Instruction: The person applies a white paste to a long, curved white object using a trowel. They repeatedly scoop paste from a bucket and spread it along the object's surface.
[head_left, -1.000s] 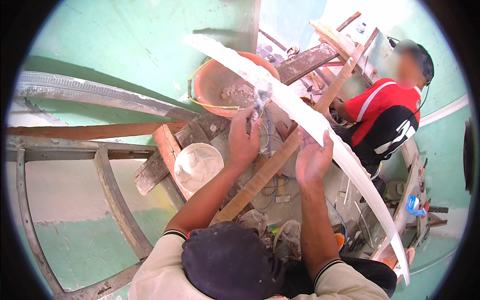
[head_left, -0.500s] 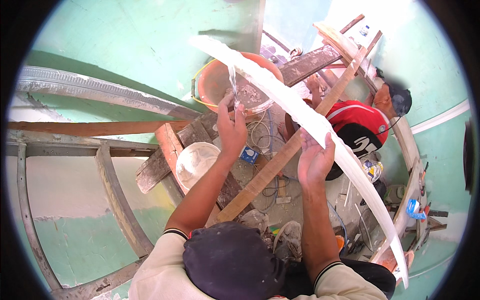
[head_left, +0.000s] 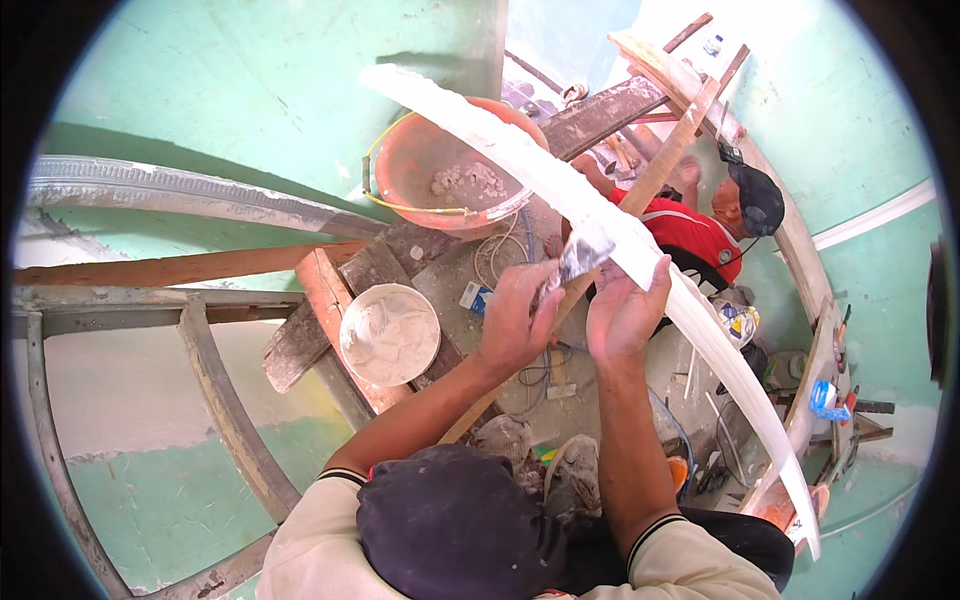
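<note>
While the right hand (head_left: 622,320) cradles the strip (head_left: 628,240), apparently steadying it, the left hand (head_left: 520,315), fingers closed, holds a scraper (head_left: 584,256) at the strip edge

left hand (head_left: 518,318) holding scraper (head_left: 584,255) at long white strip (head_left: 610,225), right hand (head_left: 622,318) under it, orange bucket (head_left: 402,170) nearby

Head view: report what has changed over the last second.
The left hand, gripping the scraper, shifted left, then swung right and lower, bringing the blade to the white strip near the right hand. The co-worker bent lower. Nothing was visibly let go. The right hand stayed under the strip; the orange bucket stayed put.
</note>
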